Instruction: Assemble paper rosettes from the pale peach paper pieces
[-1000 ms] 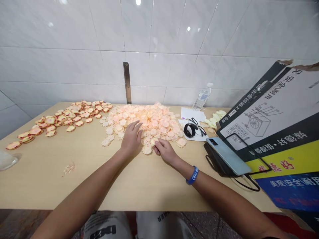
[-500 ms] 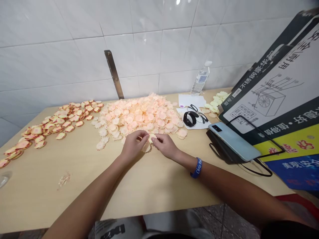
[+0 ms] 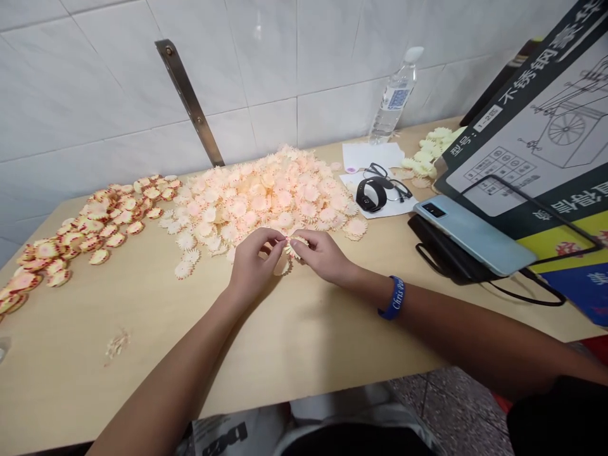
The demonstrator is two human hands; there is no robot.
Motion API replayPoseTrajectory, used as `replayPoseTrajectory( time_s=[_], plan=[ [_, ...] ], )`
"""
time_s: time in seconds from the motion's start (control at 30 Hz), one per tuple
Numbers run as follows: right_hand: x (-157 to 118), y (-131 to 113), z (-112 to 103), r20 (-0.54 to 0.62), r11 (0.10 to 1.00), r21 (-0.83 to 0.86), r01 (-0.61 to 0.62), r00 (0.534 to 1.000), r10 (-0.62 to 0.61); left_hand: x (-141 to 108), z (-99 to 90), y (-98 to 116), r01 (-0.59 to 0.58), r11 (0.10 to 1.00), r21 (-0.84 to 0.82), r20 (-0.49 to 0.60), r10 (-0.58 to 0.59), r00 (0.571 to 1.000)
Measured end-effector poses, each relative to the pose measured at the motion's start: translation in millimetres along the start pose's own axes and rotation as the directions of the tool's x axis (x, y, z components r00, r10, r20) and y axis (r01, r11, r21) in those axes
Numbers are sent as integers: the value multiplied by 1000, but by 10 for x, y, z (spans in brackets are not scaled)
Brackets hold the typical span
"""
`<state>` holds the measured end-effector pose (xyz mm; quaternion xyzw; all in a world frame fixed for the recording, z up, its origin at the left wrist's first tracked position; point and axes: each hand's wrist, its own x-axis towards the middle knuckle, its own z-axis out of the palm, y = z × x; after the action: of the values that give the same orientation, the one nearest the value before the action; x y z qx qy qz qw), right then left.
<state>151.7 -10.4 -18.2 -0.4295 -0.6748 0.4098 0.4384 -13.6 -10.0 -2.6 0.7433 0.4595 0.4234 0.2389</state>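
The right hand pinches a pale yellow, flower-shaped piece; the left hand presses thumb and finger together at its edge.

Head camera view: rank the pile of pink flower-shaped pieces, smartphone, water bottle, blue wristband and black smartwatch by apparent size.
1. Pile of pink flower-shaped pieces
2. Smartphone
3. Water bottle
4. Blue wristband, black smartwatch: too alike to rank

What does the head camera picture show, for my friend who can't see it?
A person's right hand holds a small, pale, frilly disc over a table, the left hand at its edge. Behind the hands lies a heap of pale pink discs, with red-edged discs to its left and a phone and clear bottle to its right.
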Motion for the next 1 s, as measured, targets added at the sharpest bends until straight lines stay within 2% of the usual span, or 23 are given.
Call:
replayPoseTrajectory(
  time_s=[0.1, 0.17, 0.3, 0.5, 0.63, 0.8, 0.9, 1.0],
  plan=[
    [-2, 1, 0, 10, 1000, 5, -3, 1000, 3, 2, -13, -29, -142, 988, 63, 5, 142, 990],
    [-4, 8, -1, 9, 1000, -10, 4, 1000, -4, 3, -20, -35, -171, 982, 78, 8, 171, 985],
    [-7, 31, -1, 18, 994, -101, 43, 999, -41, 0, -24, -13, -115, 987, 113, 18, 113, 993],
    [-5, 58, 16, -7, 972, -217, 87, 996, -90, -6, -24, -8, -113, 946, 305, 72, 95, 993],
    [1, 36, 11, 24, 973, -222, 71, 997, -67, 3, -17, -11, -44, 959, 279, 90, 19, 996],
    [-22, -10, -4, 32, 972, -207, 109, 994, -104, 73, -83, -43, 43, 958, 283, -2, -45, 999],
    [-42, -24, -10, 32, 974, -184, 131, 991, -127, 122, -169, -84, 97, 977, 189, -74, -84, 994],
    [-46, -35, -20, 27, 983, -155, 102, 995, -99, 135, -214, -105, 89, 988, 128, -120, -74, 990]
  ],
)
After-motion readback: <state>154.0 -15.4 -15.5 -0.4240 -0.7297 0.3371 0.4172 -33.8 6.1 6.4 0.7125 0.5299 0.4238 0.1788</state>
